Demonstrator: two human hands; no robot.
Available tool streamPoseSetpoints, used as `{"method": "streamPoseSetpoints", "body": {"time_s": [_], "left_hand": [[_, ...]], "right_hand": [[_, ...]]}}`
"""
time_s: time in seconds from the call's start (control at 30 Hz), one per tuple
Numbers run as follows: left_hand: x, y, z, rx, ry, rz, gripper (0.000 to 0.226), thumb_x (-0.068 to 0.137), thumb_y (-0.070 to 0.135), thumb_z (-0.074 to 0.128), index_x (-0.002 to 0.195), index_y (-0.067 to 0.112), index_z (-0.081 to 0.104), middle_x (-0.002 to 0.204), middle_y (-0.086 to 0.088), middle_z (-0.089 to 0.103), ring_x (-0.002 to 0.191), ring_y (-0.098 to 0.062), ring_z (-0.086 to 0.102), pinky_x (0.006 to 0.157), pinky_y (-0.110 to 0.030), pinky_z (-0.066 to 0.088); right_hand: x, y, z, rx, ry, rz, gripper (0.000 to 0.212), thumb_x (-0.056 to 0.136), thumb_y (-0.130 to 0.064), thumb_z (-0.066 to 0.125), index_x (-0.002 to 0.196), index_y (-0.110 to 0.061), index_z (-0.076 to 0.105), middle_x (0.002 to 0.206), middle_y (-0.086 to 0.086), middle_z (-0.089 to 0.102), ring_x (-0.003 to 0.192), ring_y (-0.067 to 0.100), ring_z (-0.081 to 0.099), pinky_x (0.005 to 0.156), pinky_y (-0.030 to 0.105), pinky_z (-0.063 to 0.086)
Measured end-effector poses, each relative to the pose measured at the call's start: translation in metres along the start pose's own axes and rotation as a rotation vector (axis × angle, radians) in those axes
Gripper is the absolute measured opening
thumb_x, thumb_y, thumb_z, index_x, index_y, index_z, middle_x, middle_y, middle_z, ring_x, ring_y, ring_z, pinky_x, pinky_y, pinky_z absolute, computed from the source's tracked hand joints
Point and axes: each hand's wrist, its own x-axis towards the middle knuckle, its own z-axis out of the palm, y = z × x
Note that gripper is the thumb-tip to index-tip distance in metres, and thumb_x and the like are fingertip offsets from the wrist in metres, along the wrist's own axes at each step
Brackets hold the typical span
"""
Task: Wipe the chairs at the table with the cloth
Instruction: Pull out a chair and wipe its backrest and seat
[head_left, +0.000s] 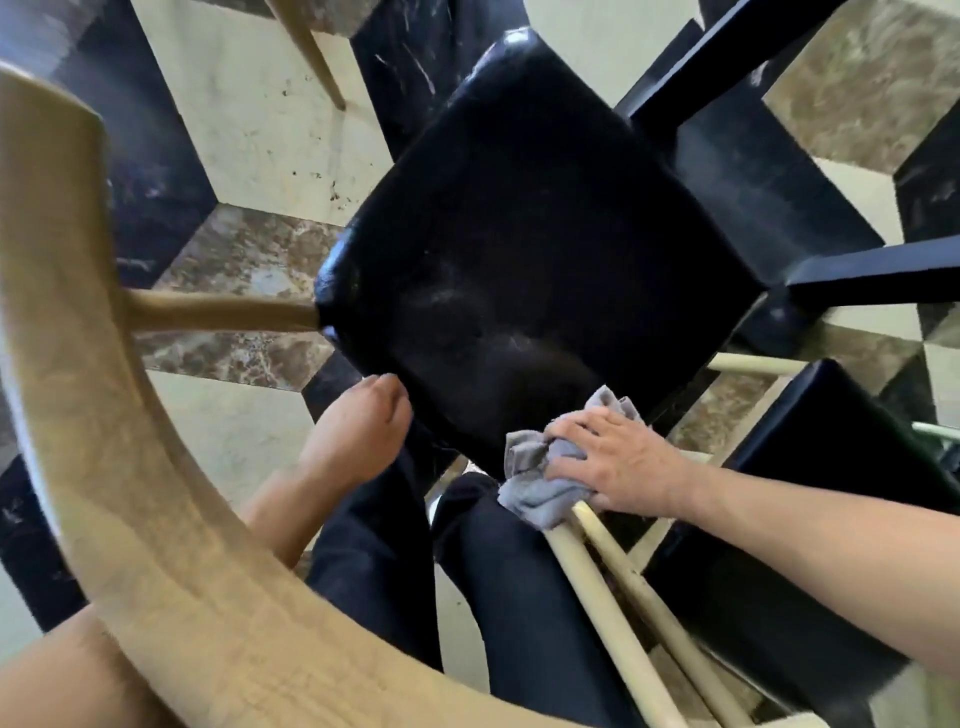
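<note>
A chair with a black padded seat (530, 249) and a curved light wooden backrest (93, 415) fills the middle of the view. My right hand (618, 462) presses a crumpled grey cloth (545, 467) onto the seat's near right edge, fingers spread over it. My left hand (363, 426) hangs beside the seat's near left edge with fingers loosely curled, holding nothing that I can see. Whether it touches the seat is unclear.
A second chair with a black seat (810, 545) and pale wooden rails (613, 613) stands close on the right. Black table legs (872, 270) cross the upper right. The floor (270, 124) is patterned marble tile. My legs in dark trousers (498, 597) are below.
</note>
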Motion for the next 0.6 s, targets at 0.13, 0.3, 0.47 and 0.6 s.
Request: {"method": "streamPoseSetpoints", "body": {"time_s": [0.13, 0.3, 0.47, 0.6], "left_hand": [[0.005, 0.007, 0.009, 0.075, -0.021, 0.116, 0.016, 0.097, 0.027, 0.044, 0.09, 0.016, 0.055, 0.09, 0.0, 0.057, 0.078, -0.023, 0.058, 0.069, -0.037, 0.046], [-0.009, -0.024, -0.005, 0.152, -0.113, 0.106, 0.016, 0.094, 0.019, 0.053, 0.079, 0.017, 0.054, 0.083, -0.001, 0.058, 0.074, -0.026, 0.057, 0.065, -0.036, 0.042], [0.019, -0.048, -0.06, 0.226, -0.089, -0.055, 0.019, 0.092, 0.014, 0.054, 0.087, 0.001, 0.067, 0.091, -0.019, 0.068, 0.087, -0.04, 0.063, 0.075, -0.04, 0.047], [0.036, -0.044, -0.109, 0.424, -0.342, 0.029, 0.035, 0.1, 0.022, 0.044, 0.122, 0.001, 0.063, 0.127, -0.018, 0.06, 0.119, -0.033, 0.056, 0.101, -0.039, 0.043]], "right_hand": [[-0.019, 0.026, -0.004, 0.111, 0.095, 0.437, 0.048, 0.072, -0.04, 0.075, 0.115, -0.027, 0.059, 0.13, 0.011, 0.051, 0.11, 0.034, 0.053, 0.093, 0.052, 0.046], [0.0, 0.037, -0.018, 0.313, 0.292, 0.854, 0.051, 0.077, -0.041, 0.075, 0.124, -0.028, 0.059, 0.13, 0.011, 0.046, 0.108, 0.035, 0.048, 0.09, 0.053, 0.045], [0.039, 0.032, -0.035, 0.353, 0.364, 0.964, 0.053, 0.081, -0.04, 0.072, 0.129, -0.024, 0.056, 0.134, 0.013, 0.045, 0.113, 0.036, 0.046, 0.094, 0.052, 0.042], [0.097, 0.022, -0.066, 0.414, 0.351, 0.875, 0.055, 0.088, -0.046, 0.066, 0.137, -0.029, 0.049, 0.137, 0.009, 0.038, 0.117, 0.032, 0.042, 0.099, 0.048, 0.04]]}}
